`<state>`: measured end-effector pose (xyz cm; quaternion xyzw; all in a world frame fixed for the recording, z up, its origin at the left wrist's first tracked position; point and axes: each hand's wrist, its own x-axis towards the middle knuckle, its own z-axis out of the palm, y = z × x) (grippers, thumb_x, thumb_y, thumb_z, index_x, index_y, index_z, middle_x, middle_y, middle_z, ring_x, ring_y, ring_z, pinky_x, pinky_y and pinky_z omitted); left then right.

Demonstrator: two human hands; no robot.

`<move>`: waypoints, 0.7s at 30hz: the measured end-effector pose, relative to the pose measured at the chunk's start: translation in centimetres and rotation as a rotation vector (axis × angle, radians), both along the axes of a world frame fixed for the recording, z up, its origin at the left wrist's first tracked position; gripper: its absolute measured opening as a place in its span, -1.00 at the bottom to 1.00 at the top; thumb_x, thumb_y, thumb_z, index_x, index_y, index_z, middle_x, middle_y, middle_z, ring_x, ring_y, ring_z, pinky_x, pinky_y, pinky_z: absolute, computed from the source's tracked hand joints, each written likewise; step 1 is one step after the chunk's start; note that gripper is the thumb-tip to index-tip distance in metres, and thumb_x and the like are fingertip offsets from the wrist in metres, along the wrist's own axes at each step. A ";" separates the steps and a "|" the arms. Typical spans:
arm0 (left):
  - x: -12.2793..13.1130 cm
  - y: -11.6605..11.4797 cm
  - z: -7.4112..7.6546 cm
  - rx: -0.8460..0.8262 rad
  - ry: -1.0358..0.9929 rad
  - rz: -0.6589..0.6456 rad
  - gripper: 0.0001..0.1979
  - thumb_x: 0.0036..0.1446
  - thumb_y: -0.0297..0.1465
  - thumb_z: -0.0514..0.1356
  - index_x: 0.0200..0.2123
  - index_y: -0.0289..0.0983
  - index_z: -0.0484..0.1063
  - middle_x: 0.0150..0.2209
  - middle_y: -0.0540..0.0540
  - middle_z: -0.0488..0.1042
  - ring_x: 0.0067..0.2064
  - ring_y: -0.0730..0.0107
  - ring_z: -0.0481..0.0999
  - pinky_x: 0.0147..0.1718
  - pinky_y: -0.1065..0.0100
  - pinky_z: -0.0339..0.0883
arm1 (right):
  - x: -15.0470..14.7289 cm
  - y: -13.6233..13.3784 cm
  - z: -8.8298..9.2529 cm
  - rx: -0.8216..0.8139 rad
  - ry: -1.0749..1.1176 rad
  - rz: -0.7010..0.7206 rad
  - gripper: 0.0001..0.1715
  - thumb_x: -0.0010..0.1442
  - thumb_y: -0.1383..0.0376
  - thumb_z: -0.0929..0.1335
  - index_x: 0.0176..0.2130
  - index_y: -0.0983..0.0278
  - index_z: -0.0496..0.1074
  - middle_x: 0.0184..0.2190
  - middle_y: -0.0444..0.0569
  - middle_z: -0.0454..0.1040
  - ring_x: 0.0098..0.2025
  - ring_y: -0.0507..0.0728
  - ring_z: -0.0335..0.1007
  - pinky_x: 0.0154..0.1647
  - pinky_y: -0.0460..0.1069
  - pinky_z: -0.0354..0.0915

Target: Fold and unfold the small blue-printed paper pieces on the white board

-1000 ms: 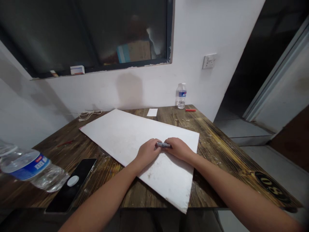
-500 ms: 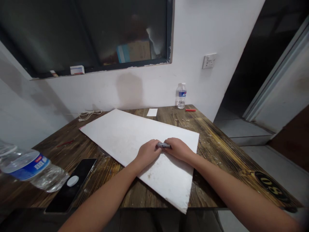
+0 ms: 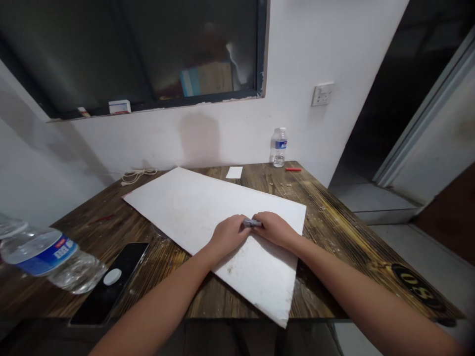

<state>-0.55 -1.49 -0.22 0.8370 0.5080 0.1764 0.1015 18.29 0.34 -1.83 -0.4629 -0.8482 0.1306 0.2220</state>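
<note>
A short grey roll spans the gap between my two hands, its material too small to make out. My left hand is closed on the roll's left end, fingers curled. On the other end my right hand is closed too, with the fingertips hidden behind the knuckles. Beneath both hands lies a white board, set at a slant, its near corner reaching past the table's front edge. Grey smudges mark the board near my left wrist.
On the dark wooden table a large water bottle lies at left beside a black phone bearing a white disc. Toward the wall are a white cable, a paper square, a small bottle and a red stick.
</note>
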 end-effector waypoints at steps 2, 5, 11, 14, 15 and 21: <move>0.0 0.0 0.0 0.000 -0.001 0.005 -0.83 0.19 -0.29 0.10 -0.19 -0.18 0.41 -0.22 -0.04 0.50 -0.21 0.28 0.46 -0.31 0.32 0.25 | 0.0 0.0 0.0 0.004 0.000 0.001 -0.87 0.19 0.27 0.35 -0.37 0.27 0.39 -0.39 -0.06 0.46 -0.33 0.08 0.28 -0.36 -0.08 -0.01; 0.0 0.0 0.0 0.005 0.000 0.009 -0.84 0.19 -0.29 0.10 -0.20 -0.18 0.41 -0.22 -0.04 0.50 -0.21 0.28 0.46 -0.32 0.32 0.25 | 0.0 0.0 0.0 0.006 -0.003 0.006 -0.87 0.20 0.27 0.35 -0.37 0.27 0.39 -0.40 -0.07 0.45 -0.33 0.07 0.28 -0.36 -0.08 -0.01; 0.1 -0.1 0.2 -0.010 0.013 0.010 -0.84 0.19 -0.29 0.10 -0.20 -0.19 0.42 -0.21 -0.05 0.50 -0.21 0.27 0.46 -0.30 0.32 0.26 | 0.0 0.1 -0.1 0.003 -0.018 0.000 -0.88 0.20 0.28 0.35 -0.36 0.27 0.38 -0.39 -0.08 0.45 -0.32 0.07 0.28 -0.36 -0.08 -0.01; 0.1 -0.2 0.3 -0.013 0.012 0.011 -0.83 0.19 -0.29 0.10 -0.21 -0.19 0.41 -0.21 -0.06 0.50 -0.20 0.26 0.46 -0.29 0.31 0.27 | 0.1 0.0 -0.1 0.000 -0.023 0.002 -0.88 0.20 0.27 0.35 -0.36 0.27 0.38 -0.39 -0.08 0.45 -0.32 0.07 0.28 -0.36 -0.08 -0.01; 0.2 -0.2 0.4 -0.012 0.012 0.009 -0.83 0.19 -0.28 0.10 -0.21 -0.19 0.41 -0.22 -0.06 0.50 -0.20 0.26 0.46 -0.29 0.31 0.27 | 0.1 0.0 -0.1 0.001 -0.025 0.004 -0.88 0.19 0.27 0.35 -0.36 0.27 0.38 -0.39 -0.08 0.44 -0.32 0.07 0.28 -0.36 -0.08 -0.01; 0.2 -0.3 0.5 -0.025 0.018 0.014 -0.83 0.19 -0.28 0.10 -0.21 -0.19 0.42 -0.21 -0.06 0.50 -0.20 0.26 0.46 -0.30 0.31 0.27 | 0.0 0.0 0.1 -0.009 -0.021 0.006 -0.87 0.19 0.26 0.36 -0.36 0.27 0.39 -0.38 -0.08 0.45 -0.32 0.07 0.30 -0.36 -0.08 0.00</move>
